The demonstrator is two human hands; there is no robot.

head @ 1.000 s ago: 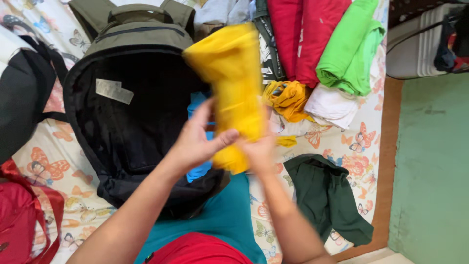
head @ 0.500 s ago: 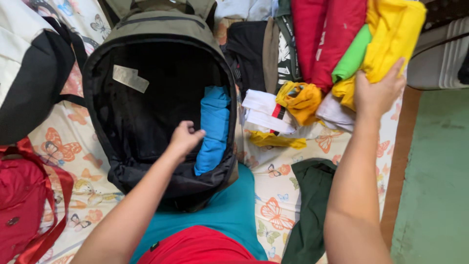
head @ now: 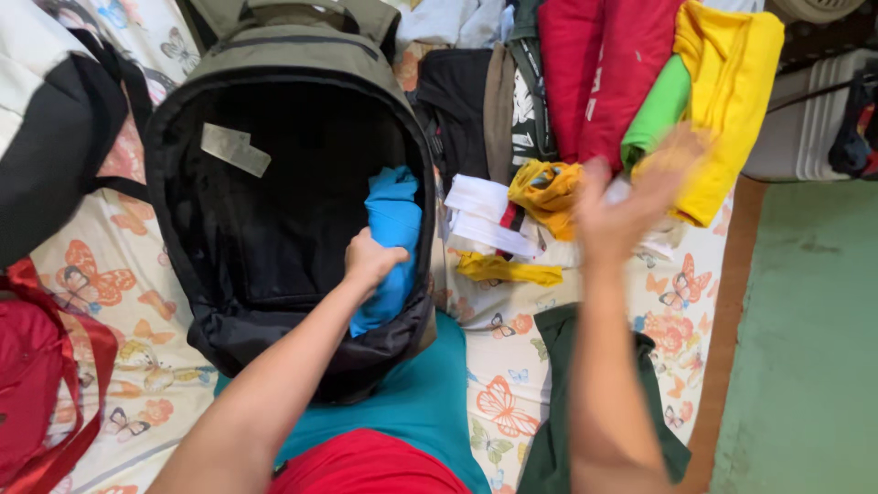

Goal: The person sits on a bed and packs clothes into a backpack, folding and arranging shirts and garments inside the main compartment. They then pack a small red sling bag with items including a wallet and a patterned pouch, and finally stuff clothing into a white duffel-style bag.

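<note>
An olive and black backpack [head: 274, 55] lies open on the bed, its dark inside facing up. A rolled blue garment [head: 395, 215] sits along its right inner wall. My left hand [head: 370, 258] is inside the bag, closed around the lower part of that blue roll. My right hand [head: 626, 206] hovers open and blurred over the clothes to the right, holding nothing. Just beyond it a folded yellow garment [head: 732, 101] lies on a green one [head: 657, 114].
Red folded clothes [head: 599, 73], a crumpled mustard cloth [head: 547, 192], white folded cloth [head: 485, 215] and dark garments lie beside the bag on a butterfly-print sheet [head: 512, 375]. A dark green garment [head: 562, 366] lies near me. A red bag [head: 37, 384] sits left, green floor [head: 805, 320] right.
The yellow garment went from both hands to the pile at the right and was let go. My right hand has drawn back open. My left hand has closed on the blue roll.
</note>
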